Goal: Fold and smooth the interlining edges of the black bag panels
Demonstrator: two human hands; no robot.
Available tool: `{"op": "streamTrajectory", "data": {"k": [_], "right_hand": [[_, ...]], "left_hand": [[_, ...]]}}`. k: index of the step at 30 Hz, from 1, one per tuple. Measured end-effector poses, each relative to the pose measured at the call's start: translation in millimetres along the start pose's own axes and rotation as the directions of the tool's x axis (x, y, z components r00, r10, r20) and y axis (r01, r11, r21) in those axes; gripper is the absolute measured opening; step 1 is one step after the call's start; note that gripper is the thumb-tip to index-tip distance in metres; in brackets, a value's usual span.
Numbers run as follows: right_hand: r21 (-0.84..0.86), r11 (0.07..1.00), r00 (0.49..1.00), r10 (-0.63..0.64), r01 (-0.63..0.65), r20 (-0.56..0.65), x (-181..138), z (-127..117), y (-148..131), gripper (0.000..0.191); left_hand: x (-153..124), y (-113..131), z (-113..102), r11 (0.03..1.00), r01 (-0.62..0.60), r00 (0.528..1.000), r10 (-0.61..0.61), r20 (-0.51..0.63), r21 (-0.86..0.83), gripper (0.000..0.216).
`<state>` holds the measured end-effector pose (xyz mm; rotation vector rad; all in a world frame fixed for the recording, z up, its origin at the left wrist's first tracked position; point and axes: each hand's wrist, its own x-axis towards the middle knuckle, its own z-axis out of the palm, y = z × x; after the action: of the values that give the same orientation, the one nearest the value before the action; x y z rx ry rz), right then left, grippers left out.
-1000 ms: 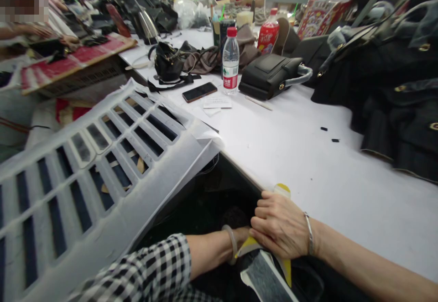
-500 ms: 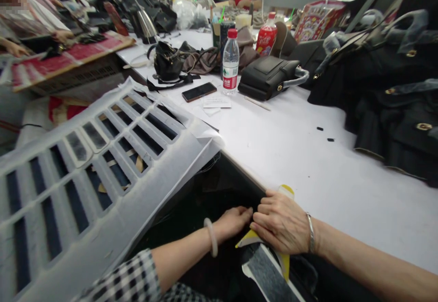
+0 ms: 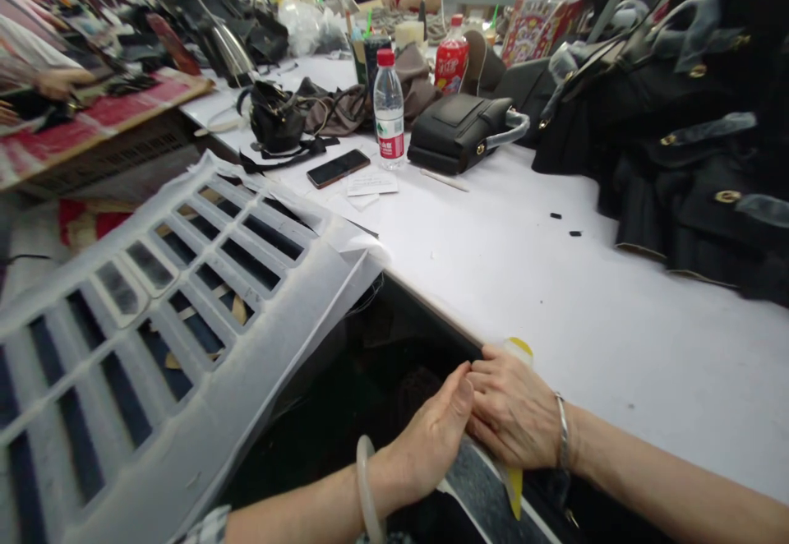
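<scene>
At the near edge of the white table (image 3: 555,297) my right hand (image 3: 518,414) is closed on a flat yellow-backed piece (image 3: 514,478) whose rounded tip (image 3: 521,348) sticks out above the knuckles. Its grey lower end (image 3: 477,490) hangs below the table edge. My left hand (image 3: 431,437), with a pale bangle on the wrist, is pressed against the right hand's fingers, thumb up; its fingertips are hidden behind the piece.
A white sheet with rows of cut-out slots (image 3: 160,306) slopes at the left. Farther on the table stand a water bottle (image 3: 388,112), a phone (image 3: 338,168), a black handbag (image 3: 459,131) and piled black bags (image 3: 690,141). Other people work at the back and far left.
My left hand rose from under the table edge and closed in on the right hand, now touching it. The right hand stayed on the yellow-backed piece. The view shifted slightly right.
</scene>
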<state>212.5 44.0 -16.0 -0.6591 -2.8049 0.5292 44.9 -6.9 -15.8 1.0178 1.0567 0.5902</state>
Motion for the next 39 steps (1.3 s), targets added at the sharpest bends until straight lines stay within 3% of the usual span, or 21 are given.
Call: {"op": "streamTrajectory", "data": {"k": [4,8,10,12,16,30,36,39], "right_hand": [[-0.025,0.994,0.994,0.108,-0.108,-0.012,-9.2,2.6,-13.0,0.031],[-0.072,0.967,0.969,0.241,-0.245,-0.055,-18.1,3.1,-30.2,0.035],[-0.093,0.952,0.955,0.286,-0.293,-0.076,-22.5,3.8,-37.5,0.037],[-0.11,0.943,0.948,0.307,-0.315,-0.084,-26.0,4.8,-42.7,0.039],[-0.137,0.927,0.937,0.341,-0.349,-0.08,-29.7,6.1,-49.4,0.038],[-0.092,0.897,0.902,0.429,-0.433,-0.053,-32.5,11.5,-55.3,0.039],[0.042,0.848,0.849,0.528,-0.528,0.018,-32.1,6.3,-54.9,0.044],[0.184,0.743,0.763,0.641,-0.644,0.086,-45.3,-5.2,-50.5,0.048]], "left_hand": [[1.0,-1.2,1.3,0.995,0.002,0.999,0.002,0.039,-0.099,0.077],[2.3,0.7,-6.9,0.889,0.248,0.962,-0.179,0.209,-0.384,0.075],[1.4,1.5,-16.4,0.873,0.274,0.954,-0.192,0.232,-0.404,0.055],[-0.3,2.4,-26.6,0.898,0.248,0.962,-0.182,0.205,-0.364,0.038],[-1.1,5.5,-38.1,0.937,0.248,0.96,-0.203,0.193,-0.247,0.039],[4.0,18.9,-33.0,0.977,0.21,0.957,-0.202,0.209,-0.017,0.036],[6.7,22.9,-26.7,0.985,0.159,0.954,-0.17,0.248,0.062,0.036],[7.2,25.5,-29.3,0.982,0.176,0.951,-0.189,0.244,0.075,0.043]]}}
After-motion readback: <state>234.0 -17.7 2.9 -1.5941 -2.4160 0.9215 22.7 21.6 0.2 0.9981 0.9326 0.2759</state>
